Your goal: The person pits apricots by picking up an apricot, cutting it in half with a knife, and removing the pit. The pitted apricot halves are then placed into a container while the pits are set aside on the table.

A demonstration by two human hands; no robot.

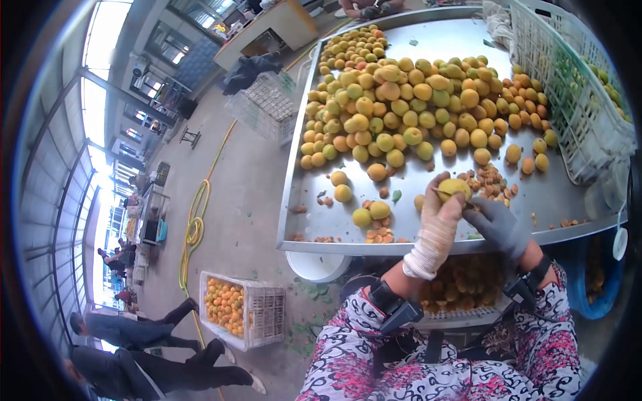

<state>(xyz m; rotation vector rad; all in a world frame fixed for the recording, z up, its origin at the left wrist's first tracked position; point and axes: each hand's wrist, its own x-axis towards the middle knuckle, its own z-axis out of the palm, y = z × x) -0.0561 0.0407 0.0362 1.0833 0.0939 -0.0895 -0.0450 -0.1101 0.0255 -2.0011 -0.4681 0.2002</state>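
My left hand (438, 230), wrapped in pale cloth with bare fingertips, holds a yellow-green fruit (453, 190) above the front part of the metal tray (334, 246). Close against the fruit's right side is my right hand (496, 224) in a grey glove, its fingers closed; what they grip is too small to make out. A large heap of yellow and orange fruit (401, 100) lies behind my hands. Small orange pieces (491, 184) are scattered on the tray just beyond my right hand. Two fruits (371, 212) sit left of my left hand.
White crates (575, 87) stand on the tray's right. Below its front edge are a fruit-filled basket (461, 287), a white bucket (317, 265) and a blue tub (602, 304). A fruit crate (264, 314) and yellow hose (194, 227) lie on the floor; people walk at lower left.
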